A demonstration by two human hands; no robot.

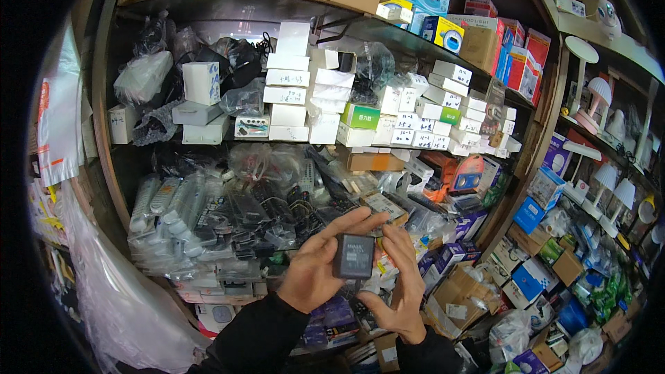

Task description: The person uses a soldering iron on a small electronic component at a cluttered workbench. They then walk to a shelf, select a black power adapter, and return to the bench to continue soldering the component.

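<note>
You're seemingly inspecting the black adapter (pixel 354 259) | below the green-and-white box (pixel 360 117) | your left hand (pixel 310 271) grips it | your right hand (pixel 404 292): can't tell if gripping | next likely calls for steady left fingers

The left sleeve (pixel 258 336) is long, matte and black, its cuff ending at the wrist. The right sleeve (pixel 426 356) is the same plain black. The left grip (pixel 310 271) and right grip (pixel 402 284) are bare human hands.
</note>
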